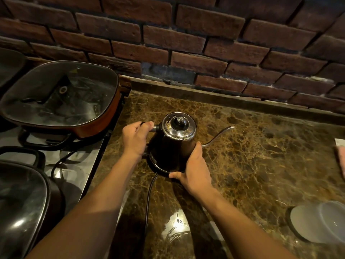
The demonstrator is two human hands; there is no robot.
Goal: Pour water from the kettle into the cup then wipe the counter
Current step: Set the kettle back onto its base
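We see the gooseneck kettle [172, 144] standing upright at the centre of the frame on its round base [158, 168], which sits on the brown marble counter [252, 165]. Its thin spout [218, 135] runs from the lower body toward the right and slightly up in the frame, tip ending right of the lid [178, 126]; the handle sticks out the opposite way, to the left. So the kettle's long axis lies left to right.

Left hand [135, 139]: fingers curled round the handle, gripping it. Right hand [192, 169]: cupped against the lower right of the kettle body and the base, thumb at the base rim.

A black cord [149, 199] leaves the base toward the bottom of the frame. Clear plastic cup [321, 223] at lower right, well apart from the kettle. Pink cloth [340, 157] at the right edge. Lidded pan [59, 98] on the stove, upper left.
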